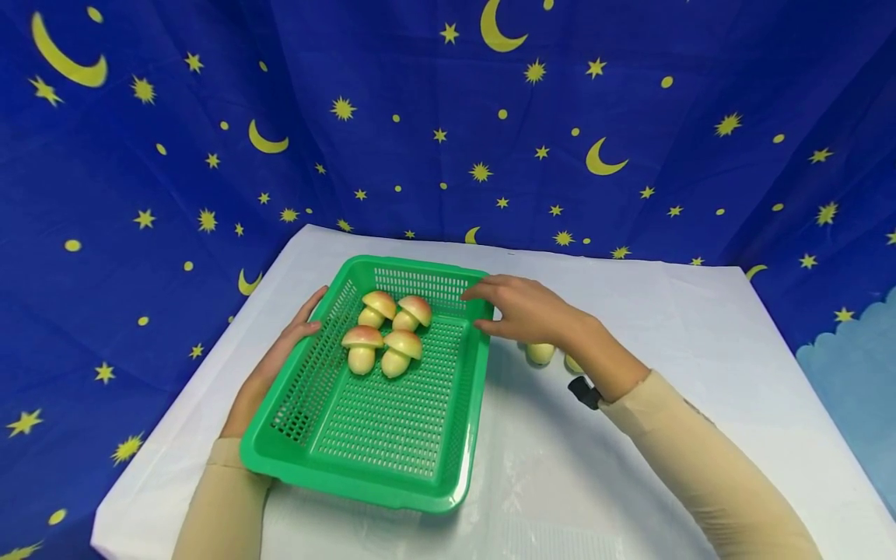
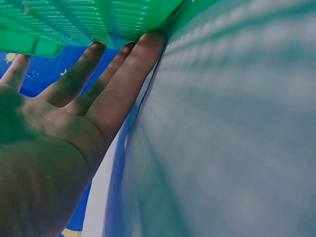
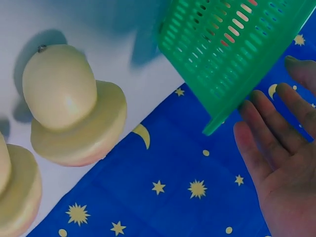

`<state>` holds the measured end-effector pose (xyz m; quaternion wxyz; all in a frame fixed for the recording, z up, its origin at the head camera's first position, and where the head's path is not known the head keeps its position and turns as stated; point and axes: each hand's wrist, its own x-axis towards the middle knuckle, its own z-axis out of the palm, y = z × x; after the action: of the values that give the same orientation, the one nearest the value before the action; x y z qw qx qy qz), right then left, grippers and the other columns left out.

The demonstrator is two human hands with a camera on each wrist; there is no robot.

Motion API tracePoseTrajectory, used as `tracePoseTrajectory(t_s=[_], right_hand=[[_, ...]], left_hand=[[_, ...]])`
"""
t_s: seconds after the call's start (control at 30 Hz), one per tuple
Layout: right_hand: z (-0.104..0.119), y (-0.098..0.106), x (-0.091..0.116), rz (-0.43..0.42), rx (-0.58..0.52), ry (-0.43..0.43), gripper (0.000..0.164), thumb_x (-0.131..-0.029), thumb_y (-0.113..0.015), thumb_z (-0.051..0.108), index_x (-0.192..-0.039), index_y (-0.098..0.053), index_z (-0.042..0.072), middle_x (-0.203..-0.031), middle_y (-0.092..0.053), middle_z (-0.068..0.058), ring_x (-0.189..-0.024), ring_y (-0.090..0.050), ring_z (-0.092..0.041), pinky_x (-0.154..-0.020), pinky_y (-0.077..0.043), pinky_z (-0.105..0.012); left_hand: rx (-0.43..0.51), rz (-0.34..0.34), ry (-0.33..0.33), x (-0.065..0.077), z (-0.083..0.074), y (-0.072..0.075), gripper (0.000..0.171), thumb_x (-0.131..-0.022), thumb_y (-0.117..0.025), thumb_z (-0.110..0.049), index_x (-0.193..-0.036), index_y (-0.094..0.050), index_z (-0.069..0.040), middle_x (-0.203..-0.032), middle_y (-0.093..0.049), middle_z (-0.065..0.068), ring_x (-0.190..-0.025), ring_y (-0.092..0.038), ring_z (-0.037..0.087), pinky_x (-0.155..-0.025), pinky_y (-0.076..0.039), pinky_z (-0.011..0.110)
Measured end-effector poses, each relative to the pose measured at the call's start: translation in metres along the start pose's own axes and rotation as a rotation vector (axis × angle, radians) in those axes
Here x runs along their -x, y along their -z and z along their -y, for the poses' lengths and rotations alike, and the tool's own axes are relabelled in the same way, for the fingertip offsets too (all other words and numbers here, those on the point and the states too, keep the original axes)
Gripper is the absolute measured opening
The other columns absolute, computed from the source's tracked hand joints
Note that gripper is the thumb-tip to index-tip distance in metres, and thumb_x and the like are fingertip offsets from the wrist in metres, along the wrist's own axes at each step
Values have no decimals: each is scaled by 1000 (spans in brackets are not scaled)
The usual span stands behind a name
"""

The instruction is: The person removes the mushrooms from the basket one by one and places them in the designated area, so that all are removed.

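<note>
A green plastic basket [image 1: 336, 490] with slotted walls and floor stands tilted above the white table. Several toy mushrooms [image 1: 362, 354] with yellow-red caps and pale stems lie grouped toward its far left. My left hand [image 1: 276, 359] supports the basket's left side; in the left wrist view its straight fingers [image 2: 116, 98] reach up against the slotted plastic. At the far right corner is my right hand [image 1: 532, 311], fingers extended by the rim. The right wrist view shows that hand [image 3: 289, 168] with relaxed fingers beside the basket's edge [image 3: 232, 108], gripping nothing; contact is hard to tell.
Two more toy mushrooms [image 3: 64, 94] lie on the table right of the basket, partly hidden by my right arm in the head view. A black device [image 1: 584, 393] sits at my right wrist. A blue star-and-moon cloth [image 1: 420, 117] hangs behind the white table [image 1: 672, 327].
</note>
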<state>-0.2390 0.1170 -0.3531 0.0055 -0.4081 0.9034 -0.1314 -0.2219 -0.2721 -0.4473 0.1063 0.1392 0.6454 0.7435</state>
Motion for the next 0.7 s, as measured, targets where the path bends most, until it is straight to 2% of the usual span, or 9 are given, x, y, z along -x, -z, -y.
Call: tracePoseTrajectory(t_s=[0.2, 0.4, 0.5, 0.57, 0.7], right_hand=[[2, 2, -4, 13, 11, 20, 42, -89, -67, 29, -129, -62, 16, -125, -60, 1, -118, -52, -18, -96, -46, -41], [6, 2, -9, 30, 32, 21, 42, -90, -67, 30, -130, -61, 18, -127, -58, 1, -120, -51, -18, -97, -45, -41], [7, 2, -11, 35, 40, 20, 42, -89, -67, 30, -129, -61, 19, -127, -58, 3, -120, -51, -17, -96, -46, -40], [8, 1, -13, 40, 45, 22, 42, -89, -67, 30, -129, -61, 20, -126, -58, 3, -119, -51, -16, -94, -46, -40], [9, 1, -16, 54, 42, 36, 43, -90, -67, 30, -130, -60, 20, -126, -58, 3, -118, -52, -17, -94, -47, -40]], left_hand=[[7, -6, 6, 1, -1, -1, 70, -96, -33, -4, -152, 8, 0, -152, -3, 31, -109, -53, 1, -89, -47, 21], [-20, -15, 2, 2, 0, 0, 68, -97, -33, -4, -152, 6, 0, -148, -20, 15, -109, -53, 0, -89, -46, 20], [2, -8, 10, 3, -1, 0, 69, -97, -33, -4, -152, 7, -1, -148, -20, 17, -109, -53, 1, -89, -47, 21], [17, -3, 6, 3, -1, -1, 68, -97, -32, -3, -152, 8, -1, -146, -26, 14, -109, -54, 2, -89, -47, 22], [3, -6, -25, 3, 1, -1, 67, -97, -33, -1, -151, 6, 1, -137, -36, -2, -108, -55, 3, -86, -48, 21]])
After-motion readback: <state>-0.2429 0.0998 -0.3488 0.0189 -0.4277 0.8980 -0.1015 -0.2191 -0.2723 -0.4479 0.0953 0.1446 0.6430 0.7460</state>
